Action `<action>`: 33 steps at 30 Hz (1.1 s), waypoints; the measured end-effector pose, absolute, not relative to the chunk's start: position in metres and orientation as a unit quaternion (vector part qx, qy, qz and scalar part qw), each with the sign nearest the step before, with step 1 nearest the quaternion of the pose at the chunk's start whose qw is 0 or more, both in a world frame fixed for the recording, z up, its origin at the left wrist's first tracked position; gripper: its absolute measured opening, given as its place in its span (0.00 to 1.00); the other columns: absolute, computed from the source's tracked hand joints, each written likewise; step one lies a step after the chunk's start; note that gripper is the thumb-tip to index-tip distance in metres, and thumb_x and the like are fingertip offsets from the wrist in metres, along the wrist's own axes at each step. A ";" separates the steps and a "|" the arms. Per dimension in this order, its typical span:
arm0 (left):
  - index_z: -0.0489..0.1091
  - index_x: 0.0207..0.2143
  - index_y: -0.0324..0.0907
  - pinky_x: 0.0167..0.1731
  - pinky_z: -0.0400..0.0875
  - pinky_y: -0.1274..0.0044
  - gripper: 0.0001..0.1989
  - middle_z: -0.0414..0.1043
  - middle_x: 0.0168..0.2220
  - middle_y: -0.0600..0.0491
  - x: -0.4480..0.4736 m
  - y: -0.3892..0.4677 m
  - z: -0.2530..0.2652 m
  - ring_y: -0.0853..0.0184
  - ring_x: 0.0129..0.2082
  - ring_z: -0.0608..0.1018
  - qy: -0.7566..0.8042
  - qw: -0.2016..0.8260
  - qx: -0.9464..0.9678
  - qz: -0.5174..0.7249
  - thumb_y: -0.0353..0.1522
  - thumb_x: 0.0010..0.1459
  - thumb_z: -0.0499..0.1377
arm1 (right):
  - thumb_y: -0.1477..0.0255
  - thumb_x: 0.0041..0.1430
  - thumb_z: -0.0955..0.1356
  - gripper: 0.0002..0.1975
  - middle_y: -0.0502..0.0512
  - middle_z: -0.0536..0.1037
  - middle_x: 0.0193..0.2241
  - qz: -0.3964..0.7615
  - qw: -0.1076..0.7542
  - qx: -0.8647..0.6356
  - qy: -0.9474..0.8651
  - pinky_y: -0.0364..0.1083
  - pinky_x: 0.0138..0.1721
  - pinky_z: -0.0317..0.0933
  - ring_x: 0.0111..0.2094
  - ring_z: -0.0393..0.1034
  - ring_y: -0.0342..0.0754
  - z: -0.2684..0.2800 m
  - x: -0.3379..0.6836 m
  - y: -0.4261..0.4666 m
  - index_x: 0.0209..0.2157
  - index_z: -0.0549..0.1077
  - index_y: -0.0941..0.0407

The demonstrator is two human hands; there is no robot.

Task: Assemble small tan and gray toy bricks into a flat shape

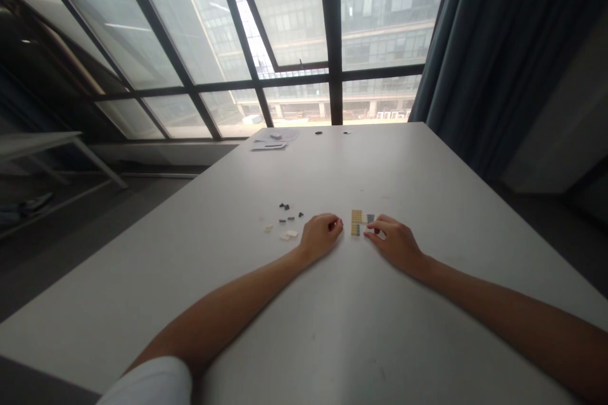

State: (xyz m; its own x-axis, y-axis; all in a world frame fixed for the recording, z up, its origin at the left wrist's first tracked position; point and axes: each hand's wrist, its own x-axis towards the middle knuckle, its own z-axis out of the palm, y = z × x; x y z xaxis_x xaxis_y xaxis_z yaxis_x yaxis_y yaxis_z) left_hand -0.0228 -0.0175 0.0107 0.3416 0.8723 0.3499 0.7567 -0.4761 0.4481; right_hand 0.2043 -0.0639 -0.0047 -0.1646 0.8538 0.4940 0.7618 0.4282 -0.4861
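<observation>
A small flat block of tan, white and grey toy bricks (356,216) lies on the white table between my two hands. Just left of it rests my left hand (322,237), its fingers curled together; whatever they may hold is hidden. My right hand (393,240) is at the block's right side, thumb and forefinger drawn into a pinch by the grey bricks. A tiny pale piece may be between those fingertips, too small to make out. Left of my left hand lie loose cream pieces (291,234) and several dark pieces (291,219).
The white table (266,323) stretches ahead to the windows. Papers (270,142) lie at its far left corner, and a dark round thing (318,133) sits near the far edge. A dark curtain (468,76) hangs at right; another table (38,144) stands at left.
</observation>
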 end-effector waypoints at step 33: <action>0.74 0.24 0.42 0.26 0.51 0.75 0.17 0.74 0.25 0.52 -0.020 -0.017 0.009 0.67 0.26 0.69 0.516 0.097 0.822 0.223 0.37 0.62 0.54 | 0.69 0.60 0.71 0.05 0.52 0.80 0.34 0.084 0.298 -0.563 -0.766 0.46 0.36 0.63 0.36 0.74 0.49 -0.009 0.203 -0.058 0.32 0.81 0.50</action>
